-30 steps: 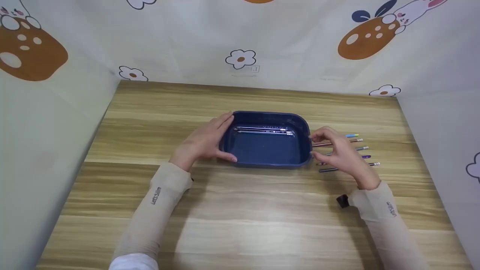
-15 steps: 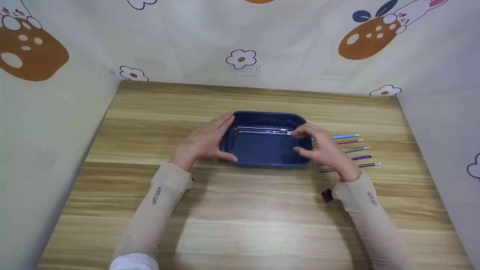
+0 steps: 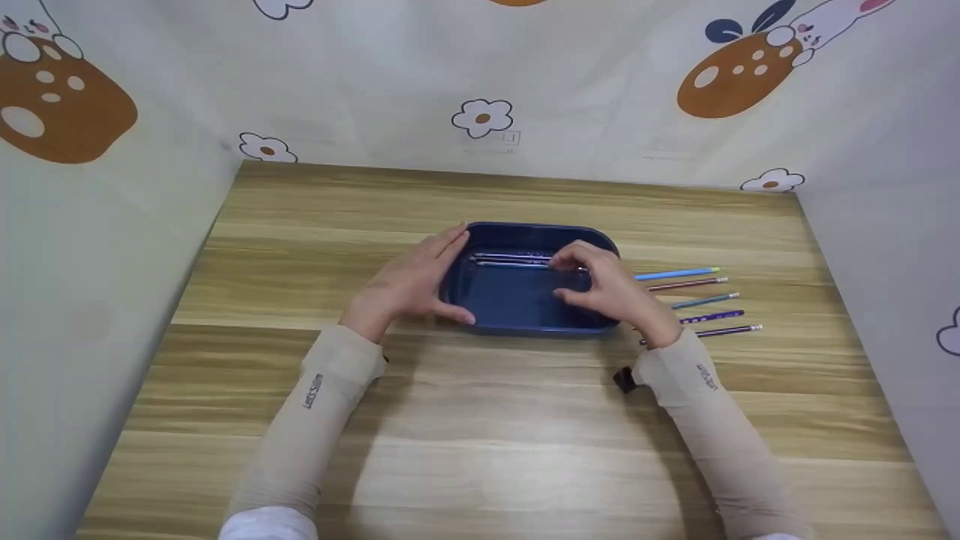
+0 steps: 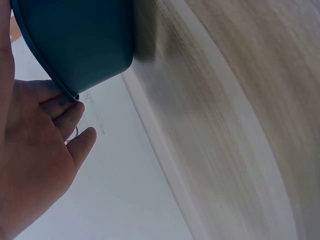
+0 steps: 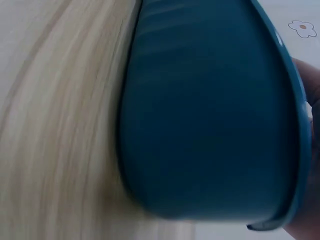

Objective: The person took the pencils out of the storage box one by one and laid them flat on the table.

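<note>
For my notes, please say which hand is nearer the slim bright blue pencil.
The right hand, over the navy oblong tray beside the pencil; the left hand is at the tray's opposite end.

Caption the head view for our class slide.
Left hand on a blue tray, right hand near pencils inside it, more pencils beside it.

Dk-blue bin (image 3: 510, 304) upright, pencils (image 3: 514, 264) flat inside; 5 loose pencils (image 3: 705, 301) at R.

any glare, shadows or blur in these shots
Head view: glare on the near tabletop, soft shadows beside both sleeves; left wrist view: the pale wood stripe bends, perhaps lens distortion; right wrist view: the blue tray looks blurred, mostly toward the picture's bottom.
</note>
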`<state>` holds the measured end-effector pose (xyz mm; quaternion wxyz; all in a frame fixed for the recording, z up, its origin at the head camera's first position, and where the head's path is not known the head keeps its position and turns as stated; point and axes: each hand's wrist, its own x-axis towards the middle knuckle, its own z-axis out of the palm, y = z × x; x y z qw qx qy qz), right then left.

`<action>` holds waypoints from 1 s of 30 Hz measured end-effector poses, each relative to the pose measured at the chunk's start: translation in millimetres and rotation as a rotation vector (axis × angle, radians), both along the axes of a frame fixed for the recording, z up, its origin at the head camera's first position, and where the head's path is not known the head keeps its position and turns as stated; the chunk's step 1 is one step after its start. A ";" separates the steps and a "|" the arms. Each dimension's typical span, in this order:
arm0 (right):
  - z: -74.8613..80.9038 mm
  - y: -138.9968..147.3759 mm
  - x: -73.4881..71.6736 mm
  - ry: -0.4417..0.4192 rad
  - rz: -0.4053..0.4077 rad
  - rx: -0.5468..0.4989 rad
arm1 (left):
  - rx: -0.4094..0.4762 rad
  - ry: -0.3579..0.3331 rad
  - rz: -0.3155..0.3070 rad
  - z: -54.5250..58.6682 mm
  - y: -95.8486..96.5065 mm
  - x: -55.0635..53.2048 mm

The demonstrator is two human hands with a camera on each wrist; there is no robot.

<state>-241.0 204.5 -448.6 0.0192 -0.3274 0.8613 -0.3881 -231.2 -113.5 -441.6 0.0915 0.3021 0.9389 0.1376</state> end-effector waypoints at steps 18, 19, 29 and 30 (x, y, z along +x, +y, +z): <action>-15.6 -19.6 -18.6 -0.054 -0.014 0.170 | 0.007 -0.009 -0.001 -1.7 3.3 5.8; -16.5 -20.4 -19.3 -0.056 -0.014 0.182 | 0.010 -0.011 -0.002 -2.0 3.6 5.9; -19.1 -27.8 -22.9 -0.054 -0.003 0.297 | 0.009 -0.015 0.002 0.0 3.8 4.7; -19.4 -28.7 -23.1 -0.054 -0.005 0.312 | 0.005 -0.015 0.002 0.4 3.5 4.8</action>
